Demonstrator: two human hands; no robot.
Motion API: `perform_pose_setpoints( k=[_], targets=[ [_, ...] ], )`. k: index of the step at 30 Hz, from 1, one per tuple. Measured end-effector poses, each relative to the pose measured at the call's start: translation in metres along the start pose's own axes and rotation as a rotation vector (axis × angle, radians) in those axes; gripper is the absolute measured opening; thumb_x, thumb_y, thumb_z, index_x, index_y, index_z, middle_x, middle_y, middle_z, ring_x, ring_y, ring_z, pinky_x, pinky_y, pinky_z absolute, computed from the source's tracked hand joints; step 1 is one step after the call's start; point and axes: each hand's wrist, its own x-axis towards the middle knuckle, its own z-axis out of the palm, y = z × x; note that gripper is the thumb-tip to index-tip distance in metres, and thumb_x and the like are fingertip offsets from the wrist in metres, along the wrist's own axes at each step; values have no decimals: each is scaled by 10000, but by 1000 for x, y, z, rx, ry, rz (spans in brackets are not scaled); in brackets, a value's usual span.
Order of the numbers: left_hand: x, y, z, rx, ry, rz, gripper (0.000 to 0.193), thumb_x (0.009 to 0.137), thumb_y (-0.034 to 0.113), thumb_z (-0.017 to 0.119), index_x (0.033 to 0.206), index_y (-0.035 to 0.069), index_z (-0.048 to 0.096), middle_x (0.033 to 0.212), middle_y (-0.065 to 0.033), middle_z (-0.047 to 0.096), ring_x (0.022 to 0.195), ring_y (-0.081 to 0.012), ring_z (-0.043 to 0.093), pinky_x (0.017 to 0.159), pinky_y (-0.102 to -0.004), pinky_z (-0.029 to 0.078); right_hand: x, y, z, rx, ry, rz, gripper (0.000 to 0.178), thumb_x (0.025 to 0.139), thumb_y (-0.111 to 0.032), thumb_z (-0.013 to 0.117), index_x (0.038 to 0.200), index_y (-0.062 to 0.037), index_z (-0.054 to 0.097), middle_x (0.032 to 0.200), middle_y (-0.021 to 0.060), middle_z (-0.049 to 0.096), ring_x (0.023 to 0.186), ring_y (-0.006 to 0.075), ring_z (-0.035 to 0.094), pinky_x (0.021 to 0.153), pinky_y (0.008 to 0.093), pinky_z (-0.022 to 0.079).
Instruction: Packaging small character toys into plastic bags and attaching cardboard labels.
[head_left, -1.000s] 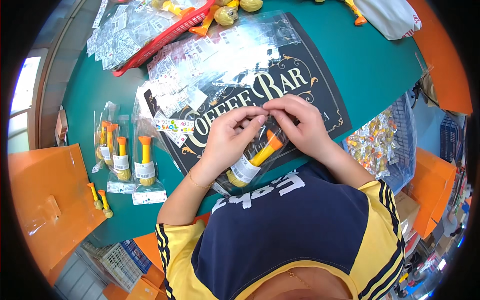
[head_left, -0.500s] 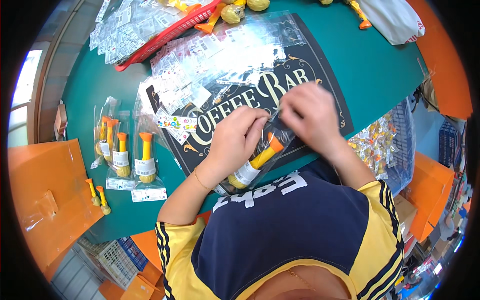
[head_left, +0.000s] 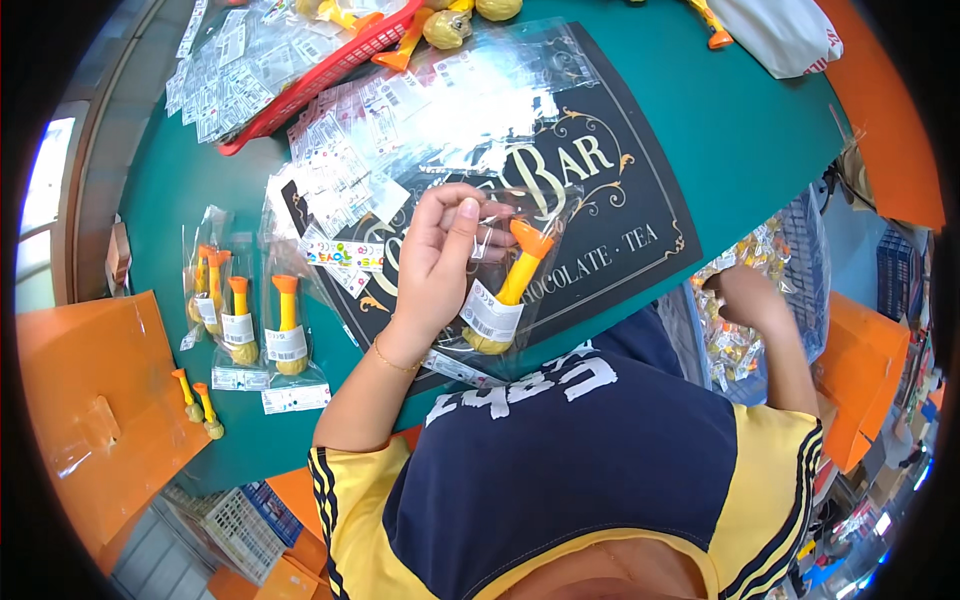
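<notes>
My left hand (head_left: 440, 255) pinches the top of a clear plastic bag (head_left: 520, 265) and holds it upright over the black printed mat (head_left: 620, 200). Inside the bag is a yellow and orange toy (head_left: 505, 295) with a white label. My right hand (head_left: 745, 297) has gone off to the right, down beside the table edge, into a container of small wrapped sweets (head_left: 745, 290); its fingers are partly hidden.
Several bagged toys (head_left: 250, 320) lie in a row at the left on the green table (head_left: 740, 130). Loose clear bags and label cards (head_left: 400, 110) cover the mat's far side. A red basket (head_left: 320, 70) sits at the back. Two unbagged toys (head_left: 198, 400) lie by an orange sheet (head_left: 90, 410).
My right hand left the bag and swung out right to the sweets container. My left hand alone now holds the bagged toy, lifted a little.
</notes>
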Motion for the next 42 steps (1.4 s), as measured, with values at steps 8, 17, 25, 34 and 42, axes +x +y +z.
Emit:
perform_pose_setpoints(
  k=[8, 17, 25, 34, 42],
  targets=[
    [-4, 3, 5, -52, -78, -57, 307, 976, 163, 536, 1235, 43, 421, 1173, -150, 617, 904, -155, 649, 758, -266, 527, 5, -98, -100, 397, 162, -601, 124, 794, -163, 719, 778, -43, 695, 756, 86, 651, 688, 265, 616, 600, 333, 477],
    [-4, -2, 0, 99, -145, -177, 190, 954, 91, 569, 1109, -18, 577, 1023, -104, 682, 886, -133, 664, 773, -239, 528, 100, -115, -99, 234, 455, -781, 128, 764, -36, 716, 892, -41, 719, 872, 62, 591, 864, 210, 584, 720, 309, 467],
    [-4, 0, -2, 44, -155, -151, 141, 987, 121, 504, 1073, 12, 526, 1071, -89, 670, 896, -121, 658, 765, -235, 505, 116, -124, -98, 445, 186, -725, 244, 727, -69, 758, 970, -72, 740, 821, 35, 563, 815, 167, 557, 705, 284, 445],
    [-3, -1, -1, 109, -198, -151, 144, 989, 147, 500, 1060, 26, 527, 1039, -59, 669, 903, -100, 650, 749, -228, 493, 124, -129, -91, 438, 138, -868, 188, 751, -113, 751, 938, -98, 753, 798, 27, 547, 784, 152, 556, 669, 278, 447],
    [-5, 1, 1, 111, -241, -112, 108, 986, 107, 505, 1045, 17, 519, 993, -69, 667, 847, -79, 632, 755, -229, 501, 122, -134, -85, 340, 196, -953, 169, 731, -117, 766, 892, -71, 747, 798, 21, 538, 794, 160, 531, 682, 293, 430]
  ],
)
